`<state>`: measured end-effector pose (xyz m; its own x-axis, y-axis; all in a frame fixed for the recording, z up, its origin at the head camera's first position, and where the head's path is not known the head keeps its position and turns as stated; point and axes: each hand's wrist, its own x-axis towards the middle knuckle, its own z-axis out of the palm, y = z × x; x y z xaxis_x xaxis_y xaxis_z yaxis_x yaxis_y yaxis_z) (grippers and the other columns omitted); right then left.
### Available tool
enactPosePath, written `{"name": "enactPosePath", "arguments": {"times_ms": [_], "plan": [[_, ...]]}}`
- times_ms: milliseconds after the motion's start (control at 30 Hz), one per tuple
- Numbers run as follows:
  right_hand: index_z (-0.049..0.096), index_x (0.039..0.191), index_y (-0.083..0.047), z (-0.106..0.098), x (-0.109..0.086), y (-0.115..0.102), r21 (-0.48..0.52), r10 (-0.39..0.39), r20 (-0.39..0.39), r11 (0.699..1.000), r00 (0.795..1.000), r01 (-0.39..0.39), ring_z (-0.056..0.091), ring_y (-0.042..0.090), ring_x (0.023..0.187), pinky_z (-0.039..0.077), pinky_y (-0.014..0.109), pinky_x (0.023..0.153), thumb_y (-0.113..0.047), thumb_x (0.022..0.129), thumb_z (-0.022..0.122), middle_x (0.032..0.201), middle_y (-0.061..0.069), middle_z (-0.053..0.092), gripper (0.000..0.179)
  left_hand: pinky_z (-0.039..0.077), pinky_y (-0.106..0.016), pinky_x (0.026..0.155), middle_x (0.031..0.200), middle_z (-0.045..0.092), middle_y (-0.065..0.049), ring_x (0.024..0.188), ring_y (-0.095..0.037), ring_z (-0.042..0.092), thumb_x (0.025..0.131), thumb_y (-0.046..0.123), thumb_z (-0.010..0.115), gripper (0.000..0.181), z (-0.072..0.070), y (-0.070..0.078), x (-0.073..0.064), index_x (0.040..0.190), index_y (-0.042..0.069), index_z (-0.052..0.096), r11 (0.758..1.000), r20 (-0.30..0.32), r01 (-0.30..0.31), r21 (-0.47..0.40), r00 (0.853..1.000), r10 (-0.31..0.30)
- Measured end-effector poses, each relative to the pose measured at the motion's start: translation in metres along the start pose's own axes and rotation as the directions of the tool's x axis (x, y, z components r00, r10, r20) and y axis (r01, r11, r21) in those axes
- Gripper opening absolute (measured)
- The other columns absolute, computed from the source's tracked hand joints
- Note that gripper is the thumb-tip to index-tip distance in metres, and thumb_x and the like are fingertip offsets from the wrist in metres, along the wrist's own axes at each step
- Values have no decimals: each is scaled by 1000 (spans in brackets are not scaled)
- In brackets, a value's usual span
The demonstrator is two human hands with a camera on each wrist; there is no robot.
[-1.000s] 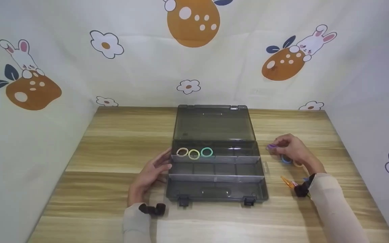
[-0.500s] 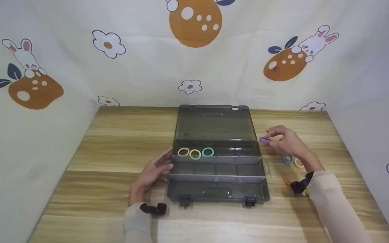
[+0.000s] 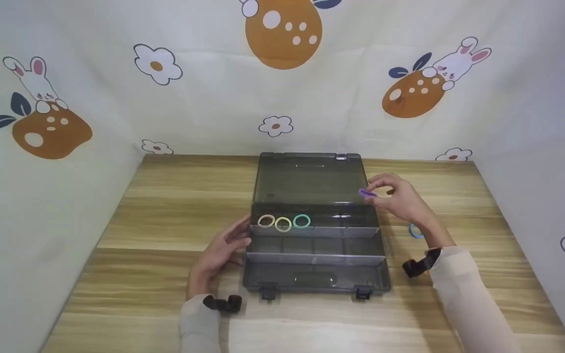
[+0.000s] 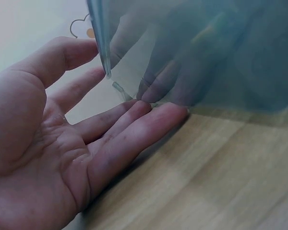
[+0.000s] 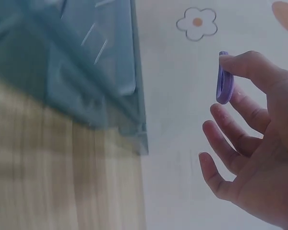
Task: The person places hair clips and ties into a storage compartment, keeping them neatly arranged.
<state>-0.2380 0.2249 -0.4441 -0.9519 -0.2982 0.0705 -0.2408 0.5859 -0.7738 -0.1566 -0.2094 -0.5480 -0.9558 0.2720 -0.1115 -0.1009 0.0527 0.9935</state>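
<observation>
Beige sleeves [image 3: 474, 299] (plain, long) meet black wrist cameras [image 3: 222, 303].

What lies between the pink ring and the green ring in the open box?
The yellow ring lies between them, as the head view shows.

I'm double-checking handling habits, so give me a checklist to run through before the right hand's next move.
1. Purple ring pinched in the right hand: ok.
2. Lid of the storage box open: ok.
3. Left hand touching the storage box's left side: ok.
4. Purple ring over the rear compartments: not ok; in the head view it overlaps the lid's right edge.
5. Yellow ring lying wholly behind the rear divider: cannot tell; it overlaps the divider in the head view.
</observation>
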Motion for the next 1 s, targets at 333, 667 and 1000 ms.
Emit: {"name": "enactPosePath", "arguments": {"times_ms": [333, 667, 1000], "plan": [[73, 98, -5, 35, 16, -16, 39, -90, 36, 995, 995, 89, 57, 33, 120, 43, 52, 98, -13, 82, 82, 128, 18, 65, 20, 32, -45, 120, 158, 40, -20, 146, -36, 38, 96, 7, 62, 65, 0, -1, 0, 155, 9, 35, 1000, -11, -1, -16, 1000, 1], [74, 94, -5, 71, 30, -13, 60, -113, 122, 993, 986, 106, 58, 37, 120, 44, 47, 103, -13, 81, 82, 125, 19, 66, 18, 45, -34, 109, 158, 40, -19, 145, -34, 40, 96, 11, 64, 66, -1, -3, -3, 156, 12, 36, 1000, -4, 20, -16, 1000, -20], [76, 91, -11, 89, 36, -12, -99, -103, 185, 987, 977, 123, 60, 38, 123, 42, 56, 110, -22, 79, 83, 125, 14, 68, 18, 45, -25, 107, 158, 39, -21, 147, -34, 37, 97, 10, 63, 65, 0, -2, -1, 156, 8, 35, 1000, 3, -7, -19, 1000, 7]]}}
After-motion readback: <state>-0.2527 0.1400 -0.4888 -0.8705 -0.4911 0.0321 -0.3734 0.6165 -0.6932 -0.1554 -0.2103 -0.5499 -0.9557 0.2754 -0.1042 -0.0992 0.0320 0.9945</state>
